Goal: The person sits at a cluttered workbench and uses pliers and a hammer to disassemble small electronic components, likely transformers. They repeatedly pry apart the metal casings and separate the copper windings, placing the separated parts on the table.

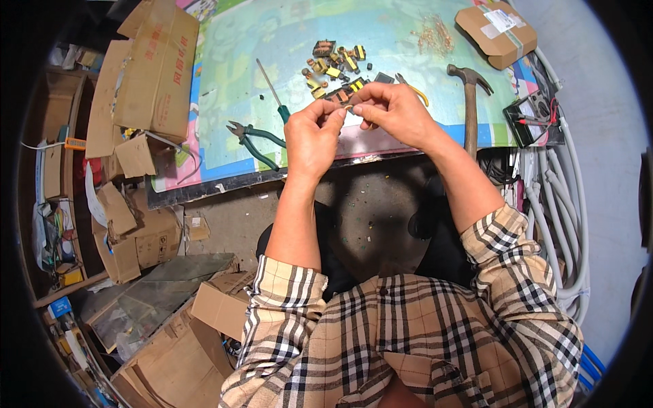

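Note:
Close together above the table's near edge, my left hand and my right hand pinch a small copper-coloured piece between thumbs and fingertips. Fingers cover most of it, so its kind is unclear. Just beyond lies a loose pile of small wound coils with yellow tape and dark cores. Left of my left hand are diagonal cutters with dark green handles, jaws apart, and a screwdriver with a green handle. A yellow-handled tool lies partly hidden behind my right hand.
A hammer lies to the right, its handle reaching the table's near edge. Copper wire scraps and a flat cardboard box sit farther back. A meter with red leads is at the right edge. A tall carton stands left.

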`<state>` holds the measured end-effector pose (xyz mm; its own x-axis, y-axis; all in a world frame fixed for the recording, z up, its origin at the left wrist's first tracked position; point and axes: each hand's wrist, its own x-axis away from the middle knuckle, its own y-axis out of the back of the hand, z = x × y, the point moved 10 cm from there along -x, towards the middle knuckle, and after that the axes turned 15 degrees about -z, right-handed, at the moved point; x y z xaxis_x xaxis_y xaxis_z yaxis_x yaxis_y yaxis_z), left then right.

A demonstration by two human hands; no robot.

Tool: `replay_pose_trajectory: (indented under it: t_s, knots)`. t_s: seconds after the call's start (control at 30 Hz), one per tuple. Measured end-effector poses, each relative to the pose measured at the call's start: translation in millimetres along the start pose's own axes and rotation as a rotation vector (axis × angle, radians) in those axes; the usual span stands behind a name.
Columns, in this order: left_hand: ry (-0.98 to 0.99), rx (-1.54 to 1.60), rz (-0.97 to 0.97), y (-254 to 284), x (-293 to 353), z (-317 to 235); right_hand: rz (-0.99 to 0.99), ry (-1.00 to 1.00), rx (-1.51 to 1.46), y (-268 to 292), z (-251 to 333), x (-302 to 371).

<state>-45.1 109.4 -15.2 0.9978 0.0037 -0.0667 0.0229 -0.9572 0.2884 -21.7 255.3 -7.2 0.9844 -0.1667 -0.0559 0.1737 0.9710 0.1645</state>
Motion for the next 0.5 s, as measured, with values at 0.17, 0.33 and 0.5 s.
replay_pose_trajectory:
  t_s: [0.17,0.33,0.5]
  knots:
    - [0.0,0.003,-0.003,-2,1,2,-0.035,0.014,0.067,2,3,1]
    - [-0.047,-0.056,0.017,-7,2,1,-0.12,0.153,0.169,5,14,3]
    - [-0.006,-0.058,-0.005,-7,2,4,-0.21,0.365,0.369,7,33,9]
